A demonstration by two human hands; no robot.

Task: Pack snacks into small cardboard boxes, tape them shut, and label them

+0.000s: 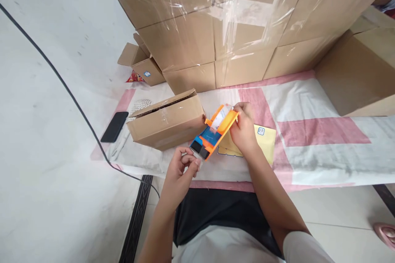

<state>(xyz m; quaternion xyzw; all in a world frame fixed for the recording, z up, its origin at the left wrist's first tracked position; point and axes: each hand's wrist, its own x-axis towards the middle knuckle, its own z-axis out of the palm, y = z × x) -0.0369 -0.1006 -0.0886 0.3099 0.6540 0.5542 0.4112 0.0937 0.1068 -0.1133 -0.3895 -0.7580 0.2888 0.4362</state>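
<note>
An orange and blue tape dispenser (212, 133) with a roll of printed clear tape (220, 120) is tilted in the air above the cloth-covered surface. My right hand (243, 127) grips its upper right end, with the fingers partly hidden. At the lower left end, my left hand (184, 168) pinches the loose tape end (197, 156) by the dispenser's dark front part. Just left of the dispenser stands a closed cardboard box (168, 123), a dark gap running along its top. Yellow paper pieces (264, 141) with a small blue-printed mark lie under my right wrist.
Stacked cartons (191, 41) wrapped in clear film rise behind. A large cardboard box (358, 70) stands right, and a small open box (145, 63) back left. A black phone (115, 126) lies left. A dark cable (61, 80) hangs across the left side.
</note>
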